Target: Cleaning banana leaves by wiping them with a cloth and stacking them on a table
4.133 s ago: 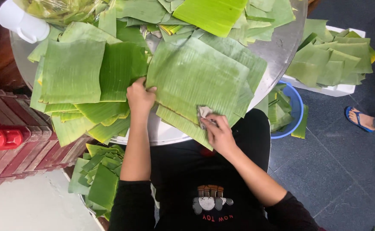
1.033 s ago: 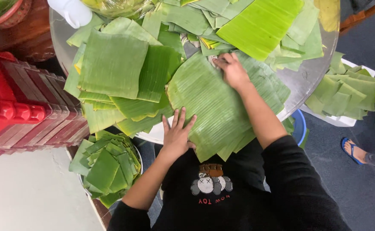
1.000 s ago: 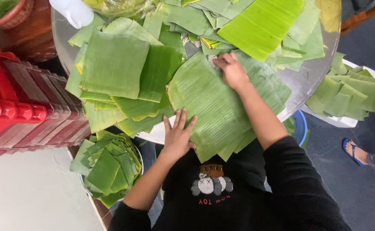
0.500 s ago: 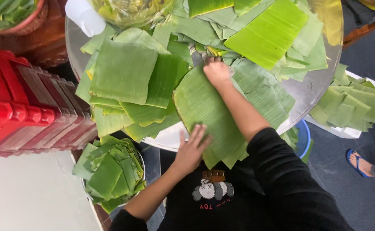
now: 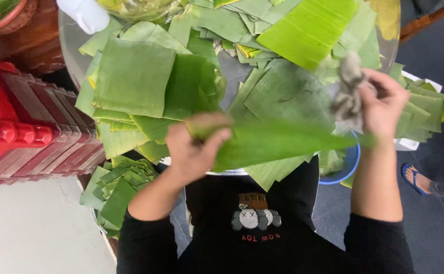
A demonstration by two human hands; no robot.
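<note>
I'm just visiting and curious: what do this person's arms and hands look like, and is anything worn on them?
Both hands, left hand and right hand, are bare: no gloves, rings or watch visible. Black sleeves are pushed up near the elbows, leaving the forearms uncovered.

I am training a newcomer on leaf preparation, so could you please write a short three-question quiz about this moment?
1. True or false: the left hand grips one end of the lifted banana leaf.
2. What does the right hand hold besides the leaf's other end? A) a knife B) a grey cloth C) a cup
3. Fill in: the red crates stand on the person's ___ side.

Key: 1 true; 2 B; 3 left.
</note>
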